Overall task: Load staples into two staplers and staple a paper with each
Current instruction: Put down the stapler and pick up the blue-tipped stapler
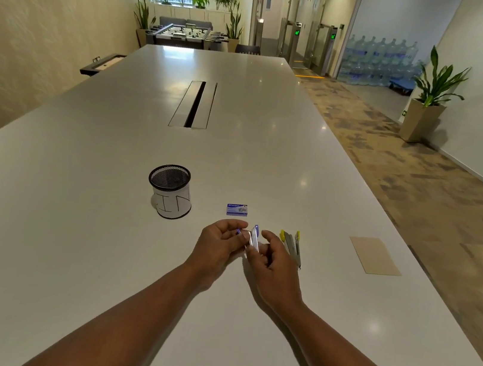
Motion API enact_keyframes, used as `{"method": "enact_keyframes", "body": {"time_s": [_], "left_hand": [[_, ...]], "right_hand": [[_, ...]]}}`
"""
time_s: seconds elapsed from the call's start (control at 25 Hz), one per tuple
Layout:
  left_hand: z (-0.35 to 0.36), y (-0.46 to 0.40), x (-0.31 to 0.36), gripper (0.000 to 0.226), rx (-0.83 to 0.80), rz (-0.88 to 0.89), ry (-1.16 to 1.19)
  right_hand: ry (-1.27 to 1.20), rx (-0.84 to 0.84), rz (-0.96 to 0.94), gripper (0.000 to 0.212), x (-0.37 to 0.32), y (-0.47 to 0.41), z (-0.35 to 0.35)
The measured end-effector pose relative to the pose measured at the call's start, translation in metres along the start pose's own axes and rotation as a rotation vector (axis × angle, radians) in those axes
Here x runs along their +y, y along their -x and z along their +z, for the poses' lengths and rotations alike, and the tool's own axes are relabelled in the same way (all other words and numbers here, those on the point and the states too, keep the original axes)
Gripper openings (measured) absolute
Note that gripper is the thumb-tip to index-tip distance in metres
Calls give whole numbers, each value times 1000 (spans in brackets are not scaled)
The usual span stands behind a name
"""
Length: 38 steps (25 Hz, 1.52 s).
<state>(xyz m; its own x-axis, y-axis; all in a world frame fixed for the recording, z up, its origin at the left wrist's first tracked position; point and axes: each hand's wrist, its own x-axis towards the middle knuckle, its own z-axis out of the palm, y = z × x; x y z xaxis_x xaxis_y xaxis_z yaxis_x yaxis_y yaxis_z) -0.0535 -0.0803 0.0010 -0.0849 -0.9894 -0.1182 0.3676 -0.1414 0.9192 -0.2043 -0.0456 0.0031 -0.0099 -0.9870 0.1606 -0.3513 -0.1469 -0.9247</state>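
Observation:
A small blue stapler with a metal body is held just above the white table, hinged open. My left hand pinches its left part with thumb and fingers. My right hand grips its lower end with curled fingers. A yellow stapler lies opened on the table right beside my right hand. A small blue staple box lies just beyond the hands. A tan paper lies flat to the right.
A black mesh cup wrapped in white paper stands left of the hands. A cable slot is set into the table's middle. The table's right edge drops to carpet; potted plants and water bottles stand far off.

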Motion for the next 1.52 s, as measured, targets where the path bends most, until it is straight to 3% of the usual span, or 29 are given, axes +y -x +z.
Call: {"method": "enact_keyframes", "body": {"time_s": [0.12,0.24,0.32,0.44,0.56,0.96,1.08,1.28,1.52], "left_hand": [[-3,-3,-1,28,-29,11,-12],[5,-5,-8,17,54,93,-173],[11,-2,-14,19,119,179,-335],[18,0,-21,27,163,233,-498],[22,0,-19,28,329,229,-526],[11,-14,-14,18,502,197,-323],[10,-16,-14,21,522,163,-331],[10,-17,-9,22,484,169,-483],[-8,-25,0,9,292,274,-1007]], "right_hand": [[61,-41,59,67,-1,-10,3],[253,-35,38,79,-1,-18,10],[295,-5,-6,71,3,-18,14],[239,28,-35,42,7,-16,14],[69,165,-83,5,6,-13,12],[-197,252,-86,23,-6,-5,5],[-86,253,-139,34,-7,1,6],[295,182,-62,27,6,22,-4],[588,44,-186,9,1,27,-1]]}}
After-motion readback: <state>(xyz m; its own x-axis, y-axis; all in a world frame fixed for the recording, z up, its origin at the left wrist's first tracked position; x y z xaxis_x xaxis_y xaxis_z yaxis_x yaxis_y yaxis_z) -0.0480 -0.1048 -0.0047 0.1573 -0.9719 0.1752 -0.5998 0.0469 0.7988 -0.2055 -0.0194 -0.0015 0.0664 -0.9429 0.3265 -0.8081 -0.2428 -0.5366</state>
